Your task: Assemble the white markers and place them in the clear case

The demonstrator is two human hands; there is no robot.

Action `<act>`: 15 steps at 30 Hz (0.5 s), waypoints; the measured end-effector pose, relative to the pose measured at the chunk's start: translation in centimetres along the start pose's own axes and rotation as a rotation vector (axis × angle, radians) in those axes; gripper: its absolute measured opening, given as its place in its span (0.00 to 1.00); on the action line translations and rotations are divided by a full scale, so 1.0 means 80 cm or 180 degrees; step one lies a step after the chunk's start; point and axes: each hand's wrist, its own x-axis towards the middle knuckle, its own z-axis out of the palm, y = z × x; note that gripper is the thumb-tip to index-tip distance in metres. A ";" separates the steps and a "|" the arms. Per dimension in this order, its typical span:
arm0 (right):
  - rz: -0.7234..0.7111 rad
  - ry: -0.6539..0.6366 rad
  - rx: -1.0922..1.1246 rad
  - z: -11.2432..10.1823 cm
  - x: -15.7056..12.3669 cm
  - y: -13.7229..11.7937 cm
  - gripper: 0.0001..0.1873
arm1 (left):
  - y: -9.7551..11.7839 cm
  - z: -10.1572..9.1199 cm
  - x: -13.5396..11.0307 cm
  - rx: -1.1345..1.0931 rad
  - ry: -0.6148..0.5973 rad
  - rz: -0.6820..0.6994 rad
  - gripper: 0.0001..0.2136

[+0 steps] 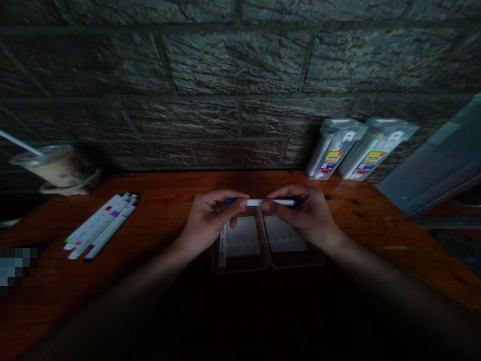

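Both my hands hold one white marker level over the middle of a wooden table. My left hand pinches its blue-capped left end. My right hand grips its dark right end. Under the hands lies an opened clear plastic marker case with two halves side by side and white inserts inside.
Several white markers lie in a row at the left. A drink cup with a straw stands at the far left. Two packs of markers lean on the brick wall at the back right. A grey container lies at the right.
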 end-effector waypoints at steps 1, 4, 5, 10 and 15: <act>0.0036 0.0025 0.0029 0.000 0.001 -0.002 0.09 | -0.002 -0.001 0.001 -0.0060 0.0037 -0.0005 0.05; 0.0140 0.0095 0.0148 0.001 0.001 -0.006 0.08 | -0.008 -0.004 0.003 -0.0282 0.0138 -0.0025 0.05; 0.0171 0.0107 0.0220 0.001 0.001 -0.006 0.09 | -0.009 -0.005 0.003 -0.0355 0.0157 -0.0039 0.05; 0.0389 0.0151 0.0602 0.001 0.002 -0.002 0.08 | -0.003 -0.004 0.005 -0.0649 0.0317 -0.0167 0.05; 0.0395 0.0134 0.0788 0.001 0.002 -0.002 0.06 | 0.004 -0.003 0.008 -0.0833 0.0460 -0.0308 0.06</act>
